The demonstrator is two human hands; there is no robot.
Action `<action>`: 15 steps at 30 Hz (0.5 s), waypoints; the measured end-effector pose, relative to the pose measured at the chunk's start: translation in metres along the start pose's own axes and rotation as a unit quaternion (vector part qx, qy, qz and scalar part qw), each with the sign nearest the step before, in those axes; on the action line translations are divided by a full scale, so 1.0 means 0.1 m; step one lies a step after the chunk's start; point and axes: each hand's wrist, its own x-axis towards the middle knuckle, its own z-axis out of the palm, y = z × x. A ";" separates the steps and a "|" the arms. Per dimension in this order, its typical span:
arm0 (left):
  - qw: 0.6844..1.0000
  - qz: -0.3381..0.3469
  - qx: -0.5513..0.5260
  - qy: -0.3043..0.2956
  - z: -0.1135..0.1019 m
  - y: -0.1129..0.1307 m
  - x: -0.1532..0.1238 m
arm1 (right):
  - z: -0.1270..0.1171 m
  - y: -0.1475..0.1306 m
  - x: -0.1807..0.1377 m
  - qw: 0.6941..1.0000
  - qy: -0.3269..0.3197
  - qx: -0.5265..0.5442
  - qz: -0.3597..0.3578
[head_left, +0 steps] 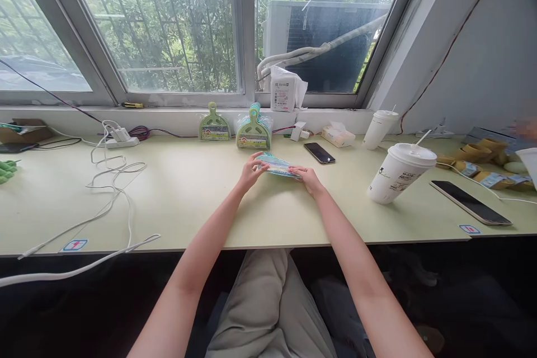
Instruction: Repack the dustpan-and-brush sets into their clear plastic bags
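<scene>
Head view: left hand (251, 170) and right hand (307, 177) pinch a wrapped teal dustpan set (277, 165) by its ends, low over the desk (188, 201). Slick wrapper could slip; right elbow might topple the lidded cup (400, 172).

I sit at a table (188, 207) that runs under a window. My left hand (250, 170) and right hand (308, 178) meet at mid-table on a flat packet (277, 165) lying between them. Behind it, against the sill, a stack of small dustpans (253, 131) stands, with a single dustpan (214, 126) just to its left. A phone (319, 152) lies behind and to the right of my right hand. Farther right a lidded cup (400, 172) stands, a second cup (380, 128) behind it and another phone (470, 202) to its right. Cables (113, 179) trail across the table's left part.
</scene>
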 end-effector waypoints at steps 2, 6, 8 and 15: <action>0.997 -0.058 0.011 0.051 0.06 -0.04 0.00 | 0.01 -0.01 -0.01 1.000 0.000 -0.010 -0.005; 0.965 -0.227 -0.097 0.085 0.14 -0.19 0.03 | 0.03 0.00 0.00 0.995 0.018 -0.089 -0.029; 0.940 -0.290 -0.133 0.123 0.11 -0.25 0.06 | 0.05 0.02 0.01 0.992 0.013 -0.119 -0.039; 0.903 -0.357 -0.235 0.045 -0.05 -0.32 0.12 | 0.07 0.07 0.00 0.987 -0.002 -0.137 -0.081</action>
